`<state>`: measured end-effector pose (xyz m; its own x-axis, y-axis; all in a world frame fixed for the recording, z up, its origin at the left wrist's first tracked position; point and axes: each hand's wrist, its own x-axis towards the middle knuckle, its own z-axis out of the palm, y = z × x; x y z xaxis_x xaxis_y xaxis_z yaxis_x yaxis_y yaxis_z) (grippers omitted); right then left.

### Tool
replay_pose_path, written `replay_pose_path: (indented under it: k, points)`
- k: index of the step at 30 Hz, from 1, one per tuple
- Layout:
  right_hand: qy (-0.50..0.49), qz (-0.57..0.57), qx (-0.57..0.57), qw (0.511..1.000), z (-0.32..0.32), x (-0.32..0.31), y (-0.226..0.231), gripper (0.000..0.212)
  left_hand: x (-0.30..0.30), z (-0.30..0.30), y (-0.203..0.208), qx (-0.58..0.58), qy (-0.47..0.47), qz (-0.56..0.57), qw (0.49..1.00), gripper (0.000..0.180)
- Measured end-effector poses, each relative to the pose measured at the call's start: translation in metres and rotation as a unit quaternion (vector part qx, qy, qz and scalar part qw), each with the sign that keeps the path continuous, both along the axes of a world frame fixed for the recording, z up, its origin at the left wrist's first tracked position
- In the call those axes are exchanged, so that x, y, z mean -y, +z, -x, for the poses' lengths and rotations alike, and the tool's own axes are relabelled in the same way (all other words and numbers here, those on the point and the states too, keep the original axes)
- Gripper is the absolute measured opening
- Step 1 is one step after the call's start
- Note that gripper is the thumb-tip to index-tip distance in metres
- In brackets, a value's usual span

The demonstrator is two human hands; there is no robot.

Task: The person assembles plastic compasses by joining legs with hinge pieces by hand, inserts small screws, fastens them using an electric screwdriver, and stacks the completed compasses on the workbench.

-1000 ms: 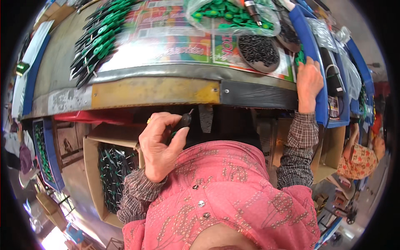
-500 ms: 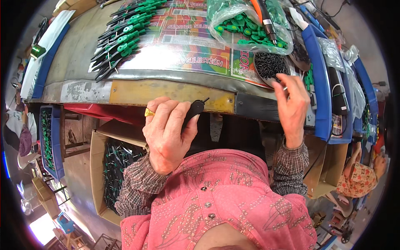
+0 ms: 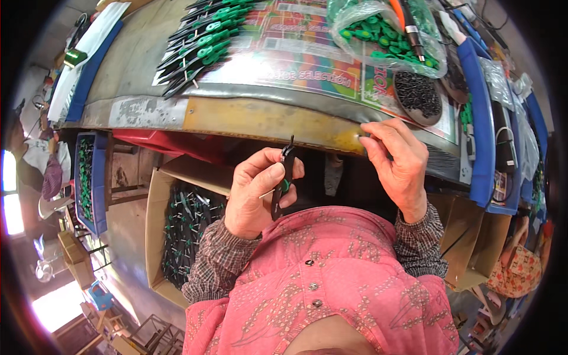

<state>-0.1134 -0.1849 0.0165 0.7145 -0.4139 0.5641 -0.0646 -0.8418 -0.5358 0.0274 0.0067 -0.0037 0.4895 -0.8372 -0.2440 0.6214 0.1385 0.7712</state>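
Upright in my left hand [image 3: 257,192] is a slim black plastic part [image 3: 285,183], gripped between thumb and fingers. A thin dark pin stands out of its top end, and a bit of green shows at its side. My right hand [image 3: 399,165] is raised at the table's front edge, thumb and forefinger close together on a tiny dark piece [image 3: 360,137], too small to make out well. Beyond it, a round dish [image 3: 435,120] holds a heap of small black pins [image 3: 417,94]. Green plastic parts [image 3: 390,38] fill a clear bag [image 3: 349,26] behind the dish.
Black and green assembled pieces [image 3: 204,50] lie in a row on the table [image 3: 139,71]. An orange and black screwdriver [image 3: 411,32] rests on the bag. Blue trays [image 3: 476,118] stand at the right. Below, a cardboard box [image 3: 155,236] holds similar pieces, beside a blue bin [image 3: 97,222].
My right hand has come from the dish of pins leftward toward my left hand. My left hand has turned the black part upright, and the view has shifted a little.
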Motion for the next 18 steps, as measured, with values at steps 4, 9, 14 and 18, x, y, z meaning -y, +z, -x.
replay_pose_path:
  k: [4,9,14,18]
  points:
    - [0.014,0.002,-0.015,1.000,-0.003,-0.003,-0.003,0.021,-0.008,0.003,-0.013,-0.103,-0.020,0.046,0.993,0.025]
    - [0.022,-0.003,-0.021,1.000,-0.008,-0.008,-0.005,0.020,-0.014,0.005,-0.022,-0.192,-0.026,0.092,0.977,0.028]
    - [0.037,-0.006,-0.026,0.999,-0.011,-0.012,-0.007,0.019,-0.017,0.003,-0.026,-0.226,-0.017,0.122,0.966,0.028]
    - [0.050,-0.010,-0.040,0.998,-0.014,-0.016,-0.010,0.020,-0.017,0.003,-0.030,-0.241,-0.023,0.145,0.959,0.029]
